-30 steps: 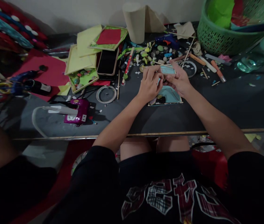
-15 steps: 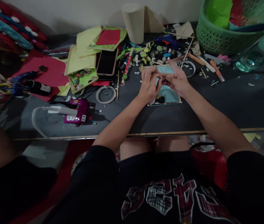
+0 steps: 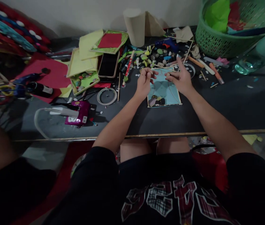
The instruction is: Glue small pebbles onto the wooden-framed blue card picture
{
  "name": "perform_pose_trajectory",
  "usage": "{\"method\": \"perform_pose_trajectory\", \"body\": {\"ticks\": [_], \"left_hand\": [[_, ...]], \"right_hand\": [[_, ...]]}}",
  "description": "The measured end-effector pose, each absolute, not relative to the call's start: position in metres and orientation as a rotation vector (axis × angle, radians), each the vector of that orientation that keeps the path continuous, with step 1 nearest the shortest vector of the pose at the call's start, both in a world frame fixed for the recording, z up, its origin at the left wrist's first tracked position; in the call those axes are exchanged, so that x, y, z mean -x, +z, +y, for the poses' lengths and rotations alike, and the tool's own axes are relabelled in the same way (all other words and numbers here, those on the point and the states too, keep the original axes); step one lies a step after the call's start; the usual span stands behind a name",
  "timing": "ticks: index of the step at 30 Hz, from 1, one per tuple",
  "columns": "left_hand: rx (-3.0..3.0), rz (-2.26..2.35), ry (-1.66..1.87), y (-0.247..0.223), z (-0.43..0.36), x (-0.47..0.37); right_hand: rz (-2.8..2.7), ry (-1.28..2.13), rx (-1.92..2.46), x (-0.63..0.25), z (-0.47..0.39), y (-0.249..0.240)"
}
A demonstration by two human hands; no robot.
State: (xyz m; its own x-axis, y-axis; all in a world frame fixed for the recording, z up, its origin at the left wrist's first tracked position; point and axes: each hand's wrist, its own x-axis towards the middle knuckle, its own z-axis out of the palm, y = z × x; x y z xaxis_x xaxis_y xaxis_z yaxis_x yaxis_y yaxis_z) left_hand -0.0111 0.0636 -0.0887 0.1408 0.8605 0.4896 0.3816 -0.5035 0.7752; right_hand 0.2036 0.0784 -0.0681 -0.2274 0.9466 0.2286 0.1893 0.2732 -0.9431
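L hand (image 3: 144, 82) & R hand (image 3: 181, 79) have fingers part-curled, can't tell if either pinches anything; the blue panel (image 3: 164, 89) lies below & btwn them on the bench (image 3: 216, 109), long axis approx. away from the person, neither hand clearly nearer. Bottle (image 3: 37, 88) label & shirt (image 3: 160, 195) lettering: n/r.

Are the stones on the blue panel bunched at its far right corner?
No, the stones sit at the near left corner of the blue panel.

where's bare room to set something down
Mainly the dark tabletop right of the right forearm, below the bottle; also between the blue panel and front edge. Crowded: behind the panel, with pebbles, and leftward, around the phone.
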Motion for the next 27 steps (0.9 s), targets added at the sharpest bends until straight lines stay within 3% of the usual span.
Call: {"method": "perform_pose_trajectory", "body": {"ticks": [11, 27], "left_hand": [[-1.803, 1.163, 1.404, -0.099, 0.072, 0.012], [-1.416, 1.040, 1.378, -0.058, 0.042, 0.000]], "right_hand": [[-1.608, 0.989, 1.118, -0.201, 0.081, -0.070], [-1.714, 0.886, 1.140, -0.214, 0.096, -0.081]]}}
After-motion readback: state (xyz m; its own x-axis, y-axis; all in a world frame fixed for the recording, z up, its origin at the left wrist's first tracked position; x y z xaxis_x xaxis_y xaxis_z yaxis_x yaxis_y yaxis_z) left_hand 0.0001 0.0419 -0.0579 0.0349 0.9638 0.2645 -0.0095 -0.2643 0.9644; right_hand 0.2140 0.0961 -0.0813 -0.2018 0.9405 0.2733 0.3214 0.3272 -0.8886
